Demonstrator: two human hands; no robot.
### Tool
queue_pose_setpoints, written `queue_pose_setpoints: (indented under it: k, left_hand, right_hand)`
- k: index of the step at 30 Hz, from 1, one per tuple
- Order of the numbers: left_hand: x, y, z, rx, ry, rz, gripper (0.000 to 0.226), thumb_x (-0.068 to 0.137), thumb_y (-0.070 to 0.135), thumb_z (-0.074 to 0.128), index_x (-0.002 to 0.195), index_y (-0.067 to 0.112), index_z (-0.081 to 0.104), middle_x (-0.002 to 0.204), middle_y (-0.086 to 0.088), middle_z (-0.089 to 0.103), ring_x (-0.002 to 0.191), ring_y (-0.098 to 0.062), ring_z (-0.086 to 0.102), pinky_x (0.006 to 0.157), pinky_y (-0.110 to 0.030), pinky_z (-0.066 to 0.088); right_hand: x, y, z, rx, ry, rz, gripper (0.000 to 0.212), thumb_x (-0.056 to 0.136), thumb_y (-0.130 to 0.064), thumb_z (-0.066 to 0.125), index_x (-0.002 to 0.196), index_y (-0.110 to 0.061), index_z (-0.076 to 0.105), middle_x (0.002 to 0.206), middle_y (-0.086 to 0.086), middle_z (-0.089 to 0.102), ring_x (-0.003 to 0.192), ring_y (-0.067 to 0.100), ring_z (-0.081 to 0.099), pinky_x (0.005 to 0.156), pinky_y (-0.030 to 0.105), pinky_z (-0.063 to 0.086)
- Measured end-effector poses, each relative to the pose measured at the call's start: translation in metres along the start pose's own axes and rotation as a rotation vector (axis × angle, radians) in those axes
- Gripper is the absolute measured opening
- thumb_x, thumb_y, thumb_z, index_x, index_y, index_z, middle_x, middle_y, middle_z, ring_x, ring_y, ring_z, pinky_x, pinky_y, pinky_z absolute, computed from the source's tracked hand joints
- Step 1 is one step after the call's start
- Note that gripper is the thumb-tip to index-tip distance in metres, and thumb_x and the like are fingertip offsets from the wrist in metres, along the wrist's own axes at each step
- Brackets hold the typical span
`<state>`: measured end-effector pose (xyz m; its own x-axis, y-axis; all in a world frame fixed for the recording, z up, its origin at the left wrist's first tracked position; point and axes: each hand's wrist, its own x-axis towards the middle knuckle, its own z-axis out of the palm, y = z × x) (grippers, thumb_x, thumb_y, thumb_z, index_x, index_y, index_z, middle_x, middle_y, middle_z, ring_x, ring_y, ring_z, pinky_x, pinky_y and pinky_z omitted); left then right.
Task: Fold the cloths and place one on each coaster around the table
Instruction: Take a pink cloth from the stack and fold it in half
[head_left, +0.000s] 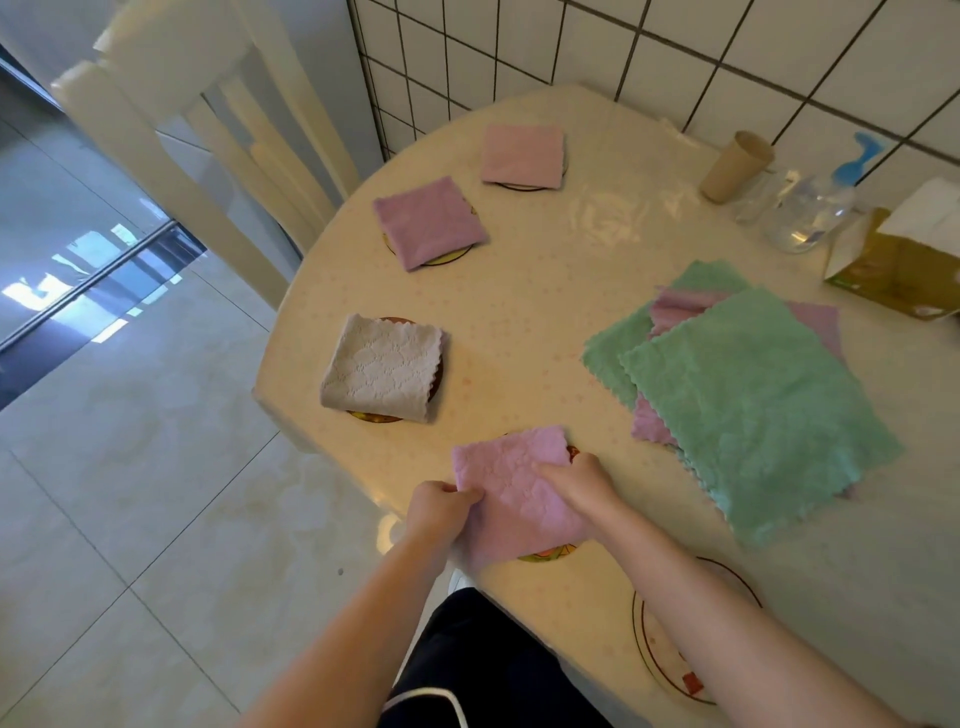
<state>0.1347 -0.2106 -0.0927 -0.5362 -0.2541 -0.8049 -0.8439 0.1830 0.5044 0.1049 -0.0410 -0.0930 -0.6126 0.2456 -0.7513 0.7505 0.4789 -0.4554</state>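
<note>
The left hand (439, 506) pinches the near-left corner of the folded pink cloth (519, 493), which lies square over a coaster (548, 555) at the table's (545, 291) near edge, only slivers of the coaster's rim showing. The right hand (579, 480) lies on the cloth's right side, fingers curled over its edge. Further right, the unfolded green cloth (753, 410) tops the waiting stack, nearer the right hand, while the bare coaster (675, 670) sits under the right forearm, likely the next spot.
</note>
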Motion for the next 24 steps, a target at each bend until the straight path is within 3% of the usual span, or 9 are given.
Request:
queue_pose_setpoints:
  k: [3,7,11,14,17,19,24]
  left_hand:
    - [0.0,0.005,-0.001,0.007,-0.019,0.067,0.021,0.084,0.024,0.066,0.095,0.006,0.064,0.075,-0.002,0.06,0.067,-0.015,0.054,0.064,-0.03,0.047]
    - [-0.003,0.014,0.003,-0.009,-0.095,0.114,0.019,0.083,0.021,0.066,0.089,0.003,0.062,0.074,-0.007,0.06,0.068,-0.021,0.057,0.075,-0.042,0.056]
    - [-0.006,0.007,0.012,0.017,-0.17,0.093,0.015,0.085,0.015,0.066,0.086,0.001,0.06,0.076,-0.014,0.064,0.066,-0.025,0.062,0.07,-0.044,0.06]
    - [-0.002,-0.003,0.015,0.116,-0.126,0.105,0.016,0.084,0.017,0.067,0.086,0.002,0.062,0.078,-0.014,0.07,0.068,-0.027,0.068,0.066,-0.043,0.06]
    - [0.004,-0.004,0.013,0.318,-0.056,0.221,0.017,0.081,0.023,0.069,0.079,0.008,0.061,0.07,-0.005,0.068,0.065,-0.019,0.064,0.059,-0.032,0.056]
    - [0.005,-0.002,0.011,0.417,-0.023,0.28,0.019,0.08,0.026,0.071,0.081,0.013,0.057,0.071,0.002,0.062,0.062,-0.011,0.057,0.046,-0.019,0.042]
    - [0.005,0.002,0.005,0.573,0.079,0.359,0.041,0.076,0.039,0.07,0.102,0.018,0.045,0.086,0.0,0.062,0.076,-0.023,0.06,0.057,-0.031,0.047]
  right_hand:
    - [0.0,0.002,-0.003,0.001,0.045,0.012,0.053,0.08,-0.044,0.062,0.114,-0.005,0.055,0.109,0.009,0.063,0.097,0.027,0.06,0.081,0.037,0.052]
    - [-0.003,0.01,-0.014,0.055,0.109,-0.066,0.044,0.079,-0.041,0.065,0.106,-0.007,0.053,0.098,0.006,0.062,0.088,0.024,0.059,0.062,0.029,0.043]
    - [0.003,0.013,-0.024,0.019,0.212,-0.175,0.033,0.079,-0.03,0.069,0.099,-0.018,0.046,0.092,-0.002,0.058,0.087,0.02,0.059,0.074,0.034,0.049]
    - [0.009,0.013,-0.025,-0.088,0.2,-0.257,0.036,0.078,-0.025,0.071,0.103,-0.019,0.045,0.098,-0.001,0.061,0.089,0.021,0.06,0.078,0.035,0.05]
    - [0.012,0.015,-0.021,-0.128,0.209,-0.302,0.034,0.08,-0.025,0.071,0.105,-0.017,0.048,0.098,0.0,0.063,0.088,0.02,0.061,0.077,0.036,0.05]
    - [0.013,0.018,-0.02,-0.121,0.235,-0.309,0.032,0.08,-0.027,0.071,0.102,-0.016,0.052,0.096,0.001,0.064,0.087,0.02,0.06,0.077,0.037,0.05]
    - [0.011,0.027,-0.034,-0.078,0.253,-0.261,0.025,0.084,-0.027,0.067,0.101,-0.016,0.053,0.085,-0.003,0.062,0.081,0.017,0.061,0.074,0.033,0.052]
